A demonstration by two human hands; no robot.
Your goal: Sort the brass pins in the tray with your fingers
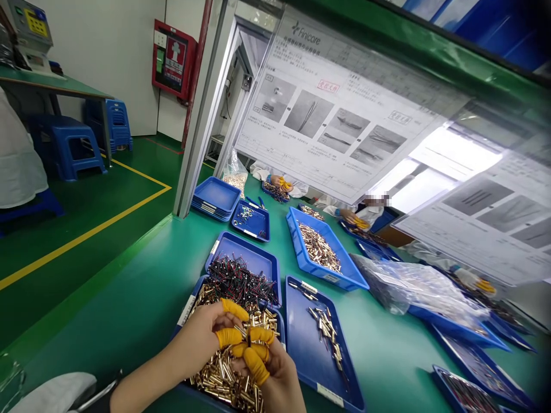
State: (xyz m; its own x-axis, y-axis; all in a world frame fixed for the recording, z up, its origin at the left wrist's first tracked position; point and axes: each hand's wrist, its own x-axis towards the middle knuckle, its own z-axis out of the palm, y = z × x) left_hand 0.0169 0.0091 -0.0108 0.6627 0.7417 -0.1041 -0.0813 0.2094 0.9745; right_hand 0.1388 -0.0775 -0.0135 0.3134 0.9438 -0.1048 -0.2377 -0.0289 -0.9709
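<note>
The left hand [193, 344] and right hand [278, 378], wearing yellow finger cots [232, 338], pinched a small brass pin [248, 338] at bottom centre, just above a blue tray [181, 330] heaped with loose brass pins [219, 373].

The only camera sits on the person's head and looks forward and down along the green workbench [129, 327], a little tilted to one side. It is very close above the left hand [193, 344] and the right hand [275, 378], at the bench's near end, and sees far along the bench.
</note>
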